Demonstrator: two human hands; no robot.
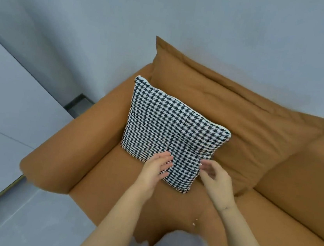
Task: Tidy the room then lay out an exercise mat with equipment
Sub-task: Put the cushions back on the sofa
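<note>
A black-and-white houndstooth cushion [173, 133] leans in the corner of an orange-brown sofa [285, 179], propped against the back cushion beside the left armrest. My left hand [156, 169] hovers over the cushion's lower edge with fingers straight and relaxed, holding nothing. My right hand [217, 175] is at the cushion's lower right corner, fingers loosely bent, its fingertips close to or just touching the fabric. Neither hand grips the cushion.
The sofa's left armrest [68, 148] stands between the seat and a pale grey floor [10, 104] on the left. A plain light wall [170, 11] runs behind the sofa. A second seat section [310, 173] extends to the right.
</note>
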